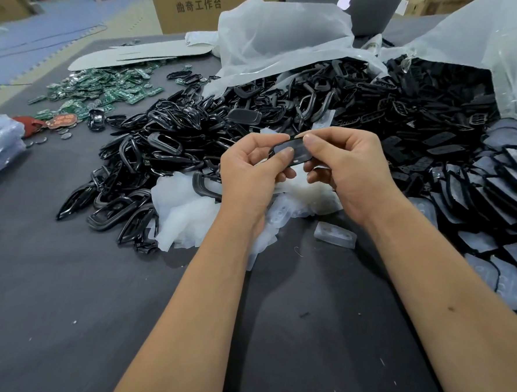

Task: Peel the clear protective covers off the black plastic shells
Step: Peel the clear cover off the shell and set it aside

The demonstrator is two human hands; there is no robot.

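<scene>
With your left hand (253,162) pinching the small oval black plastic shell (291,152) above the heap mid-bench, and your right hand (341,164) pinching its top edge, lift the clear cover's edge slowly.

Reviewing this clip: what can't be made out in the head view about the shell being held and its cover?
- Black shell: much of it is hidden by the fingers of the left hand and right hand.
- Its clear cover: whether a corner is already lifted cannot be told; the right thumb and forefinger cover that edge.
- Laptop: cut off by the top edge.
- Clear plastic bag: cut off at the right edge.
</scene>
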